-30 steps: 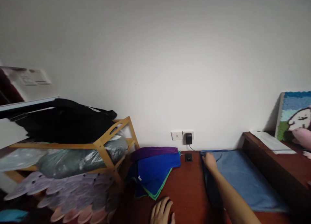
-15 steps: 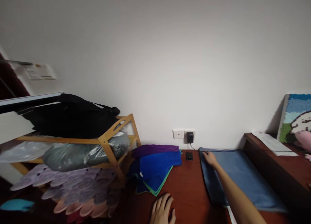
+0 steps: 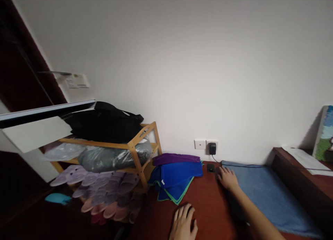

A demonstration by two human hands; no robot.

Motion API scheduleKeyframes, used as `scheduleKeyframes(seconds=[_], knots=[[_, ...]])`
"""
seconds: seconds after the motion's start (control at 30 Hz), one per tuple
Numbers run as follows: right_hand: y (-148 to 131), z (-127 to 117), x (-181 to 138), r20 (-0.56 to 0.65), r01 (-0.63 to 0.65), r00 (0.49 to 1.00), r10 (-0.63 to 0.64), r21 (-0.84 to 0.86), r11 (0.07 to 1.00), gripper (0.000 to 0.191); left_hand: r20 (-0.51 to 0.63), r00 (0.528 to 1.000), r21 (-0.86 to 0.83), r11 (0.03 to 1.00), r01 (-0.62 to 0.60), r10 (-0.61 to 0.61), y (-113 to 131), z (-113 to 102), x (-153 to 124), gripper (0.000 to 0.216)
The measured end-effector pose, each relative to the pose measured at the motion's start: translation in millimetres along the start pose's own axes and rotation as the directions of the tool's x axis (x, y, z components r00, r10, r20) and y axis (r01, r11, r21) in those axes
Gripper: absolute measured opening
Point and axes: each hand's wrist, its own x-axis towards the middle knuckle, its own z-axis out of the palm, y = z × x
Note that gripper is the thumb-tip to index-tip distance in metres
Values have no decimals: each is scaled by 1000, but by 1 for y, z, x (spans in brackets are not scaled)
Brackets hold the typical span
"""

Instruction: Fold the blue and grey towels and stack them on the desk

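My left hand [image 3: 183,222] rests on the reddish-brown wooden tabletop [image 3: 205,201], palm down with its fingers spread, holding nothing. Just beyond its fingertips lies a pile of folded cloths: a blue cloth with green edging [image 3: 179,174] and a purple cloth [image 3: 177,158] behind it. My right hand [image 3: 229,179] is palm down at the far left corner of a blue denim-like cloth [image 3: 265,191], its fingers apart. My right forearm crosses over the cloth, and its left edge is dark and partly hidden.
A wooden rack [image 3: 135,156] on the left holds a black bag [image 3: 106,125], a plastic-wrapped bundle [image 3: 117,158] and several slippers [image 3: 104,191]. A black plug [image 3: 212,148] sits in the wall socket, its cable running behind the cloth. A raised wooden ledge [image 3: 299,177] borders the right.
The view has swung left, so things appear further right. My right hand has loosened from the denim-like cloth's edge and spread its fingers. My left hand still lies on the tabletop.
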Motion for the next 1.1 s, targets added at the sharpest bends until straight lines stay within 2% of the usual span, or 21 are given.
scheduleKeyframes(seconds=[0.1,0.17,0.23,0.3,0.37,0.47,0.53,0.67,0.8,0.9,1.0,1.1], knots=[[-52,-6,2,-18,225,974,-225,22,974,40,24,999,-9,1000,26,-26,4,-3,-1,43],[-95,-3,2,-29,369,929,-368,40,929,35,29,999,-18,999,33,-32,5,-1,-2,44],[-136,5,2,-38,457,889,-456,45,888,36,23,999,-30,998,47,-46,6,2,-4,44],[-169,13,2,-40,486,874,-484,37,873,33,1,997,-38,996,76,-76,6,8,-5,42],[-188,19,2,-44,472,881,-471,19,882,27,-13,994,-45,994,104,-104,6,14,-6,40],[-198,16,3,-68,430,901,-429,-5,903,30,-6,992,-60,991,122,-122,7,20,-7,41],[-200,5,3,-93,418,904,-417,-14,908,30,-6,991,-67,989,132,-133,8,21,-8,41],[-213,-41,-3,-178,427,887,-425,-27,904,37,5,987,-76,984,160,-160,12,13,-7,40],[-229,-112,-23,-257,470,845,-469,-59,881,38,40,986,-108,980,167,-164,17,-6,-1,39],[-231,-167,-50,-278,518,805,-524,-98,849,35,41,985,-179,969,171,-166,24,-25,3,30],[-225,-209,-85,-250,549,788,-562,-127,826,33,65,972,-356,905,235,-227,42,-48,-4,24],[-217,-234,-127,-220,579,776,-590,-122,806,32,111,958,-593,756,278,-266,71,-80,-17,38]])
